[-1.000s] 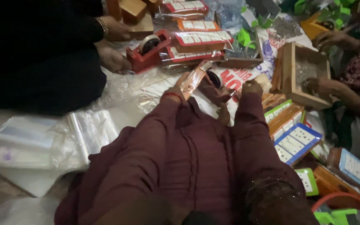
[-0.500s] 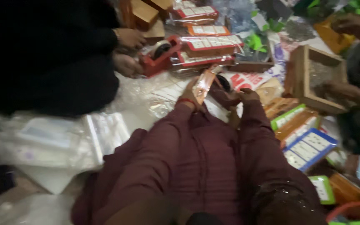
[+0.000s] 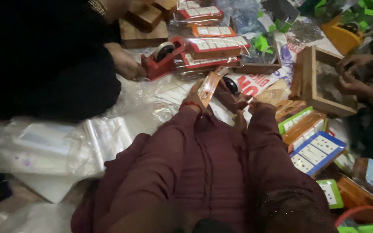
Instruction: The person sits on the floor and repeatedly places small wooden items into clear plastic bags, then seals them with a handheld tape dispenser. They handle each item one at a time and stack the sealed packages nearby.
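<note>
Both my arms in maroon sleeves reach forward over a crinkled clear plastic sheet [image 3: 152, 105]. My left hand [image 3: 194, 96], with a red thread at the wrist, holds a narrow orange packet [image 3: 209, 86] wrapped in clear film, tilted upward. My right hand [image 3: 235, 100] is closed around the packet's lower right side, next to a small black roll [image 3: 231, 84]. The fingers are dim and partly hidden by the packet.
A person in black at the left rests a hand [image 3: 126, 65] beside a red tape dispenser [image 3: 162, 58]. Wrapped red and orange packets [image 3: 214, 45] lie beyond it. At the right, another person's hands [image 3: 351, 73] work at a wooden box [image 3: 320, 84]. Coloured boards [image 3: 314, 153] lie nearby, and plastic bags [image 3: 61, 144] are piled at the left.
My hands keep the orange packet between them, tilting it slightly. The view has shifted a little, and the hand of the person in black stays by the red tape dispenser.
</note>
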Motion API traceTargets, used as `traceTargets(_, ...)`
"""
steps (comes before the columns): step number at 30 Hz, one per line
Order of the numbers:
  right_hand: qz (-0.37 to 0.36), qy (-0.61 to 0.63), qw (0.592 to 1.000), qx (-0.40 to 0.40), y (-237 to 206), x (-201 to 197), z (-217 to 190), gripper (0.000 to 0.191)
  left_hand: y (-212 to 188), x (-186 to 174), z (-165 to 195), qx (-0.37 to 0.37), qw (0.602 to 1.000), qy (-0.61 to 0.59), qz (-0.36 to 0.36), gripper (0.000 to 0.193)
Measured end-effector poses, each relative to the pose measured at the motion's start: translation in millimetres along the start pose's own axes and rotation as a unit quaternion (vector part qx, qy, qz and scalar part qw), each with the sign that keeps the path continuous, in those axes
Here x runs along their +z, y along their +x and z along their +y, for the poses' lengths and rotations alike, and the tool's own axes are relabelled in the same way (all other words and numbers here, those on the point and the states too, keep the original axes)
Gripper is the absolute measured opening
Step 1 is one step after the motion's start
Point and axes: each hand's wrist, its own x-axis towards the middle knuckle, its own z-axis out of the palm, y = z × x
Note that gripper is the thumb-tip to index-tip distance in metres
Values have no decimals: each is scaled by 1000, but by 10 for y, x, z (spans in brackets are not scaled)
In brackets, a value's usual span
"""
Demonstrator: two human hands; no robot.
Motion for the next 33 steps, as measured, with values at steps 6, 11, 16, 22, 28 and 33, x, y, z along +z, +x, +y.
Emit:
traceTargets(6, -29, 77, 997, 5, -150, 115, -35, 28, 55, 101, -10, 24, 999, -29, 13, 129)
traceTargets(11, -44, 272, 957, -91, -214, 16, -302, 24, 141, 174, -173, 43, 998, -36, 20, 119)
traceTargets(16, -272, 369, 865, -205, -526, 259, -773, 21, 269, 429, -384, 107, 989, -83, 51, 109)
traceTargets(22, -370, 347, 839, -198, -828, 625, -1026, 21, 325, 486, -488, 126, 983, -127, 46, 109)
traceTargets(28, -197, 153, 949, -194, -805, 775, -1113, 26, 351, 469, -458, 157, 966, -204, 11, 123)
traceTargets(33, -196, 119, 924, -308, -869, 676, -1057, 26, 365, 334, -507, 75, 981, -163, -75, 120)
